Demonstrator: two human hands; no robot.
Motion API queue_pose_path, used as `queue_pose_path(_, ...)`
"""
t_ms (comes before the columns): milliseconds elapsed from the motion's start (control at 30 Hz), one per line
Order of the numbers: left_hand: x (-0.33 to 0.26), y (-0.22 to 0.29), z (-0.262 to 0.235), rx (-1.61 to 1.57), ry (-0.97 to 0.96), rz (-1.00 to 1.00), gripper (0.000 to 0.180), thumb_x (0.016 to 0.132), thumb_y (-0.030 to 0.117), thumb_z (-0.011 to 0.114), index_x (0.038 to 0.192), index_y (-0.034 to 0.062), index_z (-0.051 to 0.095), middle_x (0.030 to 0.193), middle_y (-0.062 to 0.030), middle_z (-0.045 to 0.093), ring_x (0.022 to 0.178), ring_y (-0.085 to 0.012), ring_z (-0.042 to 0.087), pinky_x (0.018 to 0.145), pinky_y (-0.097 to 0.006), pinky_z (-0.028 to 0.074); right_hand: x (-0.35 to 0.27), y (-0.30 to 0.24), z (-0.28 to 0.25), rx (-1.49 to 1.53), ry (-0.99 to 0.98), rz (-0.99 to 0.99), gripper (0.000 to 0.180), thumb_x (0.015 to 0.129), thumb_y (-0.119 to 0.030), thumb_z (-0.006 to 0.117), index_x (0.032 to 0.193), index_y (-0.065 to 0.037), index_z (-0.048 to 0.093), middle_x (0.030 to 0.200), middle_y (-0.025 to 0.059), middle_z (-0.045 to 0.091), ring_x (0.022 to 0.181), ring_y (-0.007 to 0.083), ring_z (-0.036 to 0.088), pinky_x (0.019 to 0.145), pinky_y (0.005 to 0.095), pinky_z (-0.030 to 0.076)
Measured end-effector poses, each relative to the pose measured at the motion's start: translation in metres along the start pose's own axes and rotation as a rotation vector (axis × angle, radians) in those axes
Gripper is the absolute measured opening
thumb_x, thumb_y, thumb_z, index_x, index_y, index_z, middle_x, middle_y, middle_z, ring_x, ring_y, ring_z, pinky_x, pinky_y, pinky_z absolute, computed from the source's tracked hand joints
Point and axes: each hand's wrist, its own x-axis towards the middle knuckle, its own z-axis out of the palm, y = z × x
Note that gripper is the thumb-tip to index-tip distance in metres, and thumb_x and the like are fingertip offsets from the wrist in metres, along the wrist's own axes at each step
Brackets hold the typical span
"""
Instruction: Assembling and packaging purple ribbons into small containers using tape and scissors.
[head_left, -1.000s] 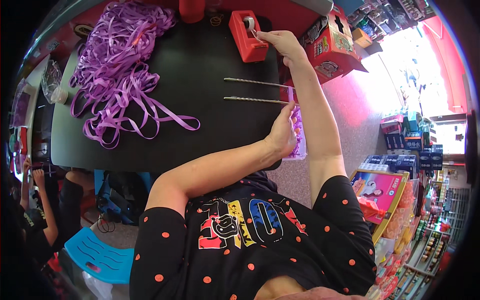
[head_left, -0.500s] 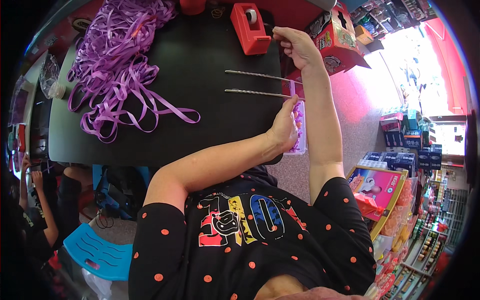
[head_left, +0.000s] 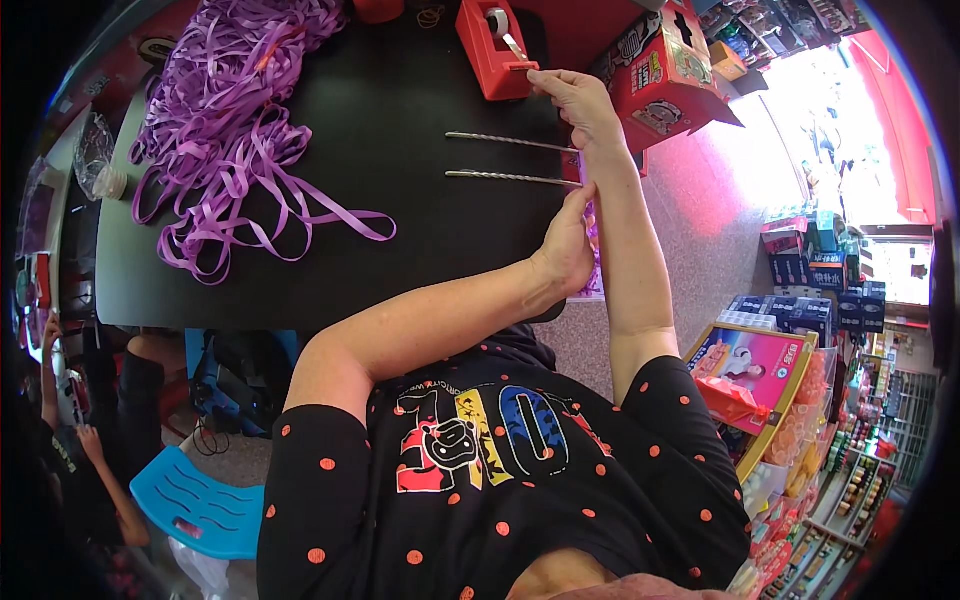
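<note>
My right hand (head_left: 588, 112) is closed in a pinch on the end of the clear tape (head_left: 513, 42), right at the front of the red tape dispenser (head_left: 483, 62). Two thin twisted metal rods (head_left: 510, 140) reach over the black table from its right edge. Across their right ends runs a purple ribbon (head_left: 584, 172), mostly hidden behind my right forearm. My left hand (head_left: 566, 248) is closed at the table's right edge, its thumb pressed by the ribbon and the nearer rod. A tray with purple pieces (head_left: 595, 270) shows partly beside that hand.
A big tangled heap of purple ribbon (head_left: 235, 120) covers the left of the black table (head_left: 400, 240). Beyond the right edge stands a red cardboard box (head_left: 668, 85). A blue stool (head_left: 195, 505) is at lower left, near another person's arm (head_left: 110, 480). Shop shelves line the right.
My right hand has moved slightly down and left, to the dispenser's front, and tape now stretches from the roll to the cutter. My left hand stays by the rods.
</note>
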Motion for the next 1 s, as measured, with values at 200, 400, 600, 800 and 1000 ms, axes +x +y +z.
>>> queue_pose_path(200,-0.005,0.005,0.005,-0.002,0.012,0.009,0.050,0.091,0.042,0.049,0.130,0.0119,0.041,0.129,-0.0012,0.045,0.120,-0.0169,0.038,0.101,-0.033,0.027,0.001,0.006,0.006,-0.579,0.218,-0.367,0.028,0.080,-0.027,0.069,0.080,0.000,0.071,0.060,-0.0011,0.060,0.058,0.0077,0.053,0.056,0.0249,0.042)
queue_pose_path(400,0.000,-0.007,0.000,0.047,0.165,-0.014,0.055,0.089,0.045,0.050,0.130,0.0095,0.039,0.131,-0.0029,0.041,0.125,-0.0212,0.030,0.104,-0.040,0.019,-0.036,0.010,-0.046,-0.080,0.017,0.014,0.026,0.086,-0.026,0.064,0.091,-0.001,0.070,0.081,0.0033,0.067,0.078,0.0088,0.059,0.070,0.0208,0.044)
queue_pose_path(600,0.006,-0.008,-0.013,0.113,0.049,0.060,0.020,0.083,0.028,0.061,0.099,0.0232,0.050,0.103,0.0062,0.049,0.098,-0.0128,0.040,0.086,-0.035,0.029,-0.100,0.018,-0.094,-0.103,-0.107,0.081,0.019,0.086,-0.017,0.064,0.095,-0.001,0.068,0.085,0.0034,0.066,0.080,0.0091,0.059,0.073,0.0212,0.045)
queue_pose_path(800,0.009,-0.005,-0.012,0.232,0.087,0.028,0.034,0.085,0.014,0.060,0.116,0.0187,0.046,0.102,0.0041,0.051,0.088,-0.0107,0.045,0.081,-0.033,0.035,-0.134,0.026,-0.107,-0.340,-0.093,0.068,0.021,0.084,-0.016,0.066,0.094,0.002,0.069,0.085,0.0038,0.067,0.080,0.0084,0.059,0.073,0.0227,0.045)
queue_pose_path(1000,0.005,-0.006,-0.013,0.236,0.066,0.012,0.053,0.085,0.012,0.062,0.130,0.0167,0.034,0.106,0.0008,0.050,0.089,-0.0117,0.045,0.084,-0.033,0.035,-0.144,0.027,-0.101,-0.412,-0.077,-0.004,0.022,0.080,-0.019,0.066,0.093,-0.002,0.071,0.080,0.0063,0.069,0.075,0.0099,0.062,0.071,0.0251,0.048)
